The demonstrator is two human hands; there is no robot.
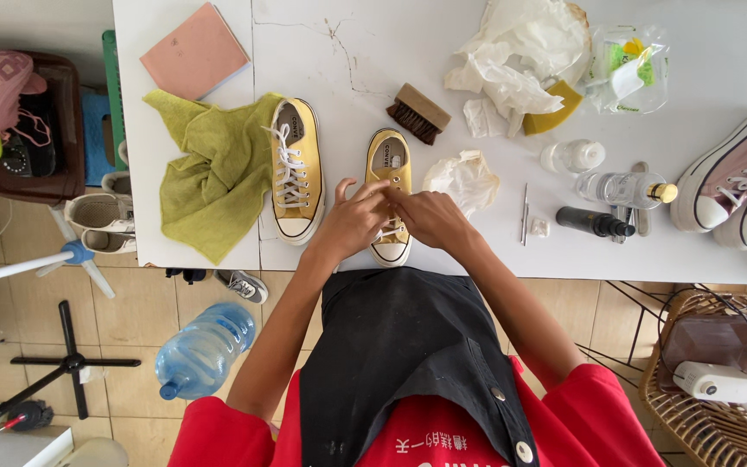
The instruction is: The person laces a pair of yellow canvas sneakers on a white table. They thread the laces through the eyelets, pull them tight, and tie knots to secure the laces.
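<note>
Two yellow canvas sneakers stand on the white table (477, 259). The left sneaker (296, 169) is fully laced and rests partly on a yellow-green cloth (213, 173). The right sneaker (389, 169) sits near the table's front edge. My left hand (352, 220) and my right hand (430, 216) meet over its toe half, fingers pinching its white lace. Both hands cover most of the lacing. A wooden brush (417, 112) lies just beyond the sneaker.
Crumpled white tissue (464, 177), plastic wrapping (520, 52), a yellow sponge (555, 112), small bottles (620, 188), a black tube (594, 223) and a pink pad (194, 52) lie on the table. Mauve high-top shoes (737, 173) sit at the right edge. A blue water jug (205, 346) lies on the floor.
</note>
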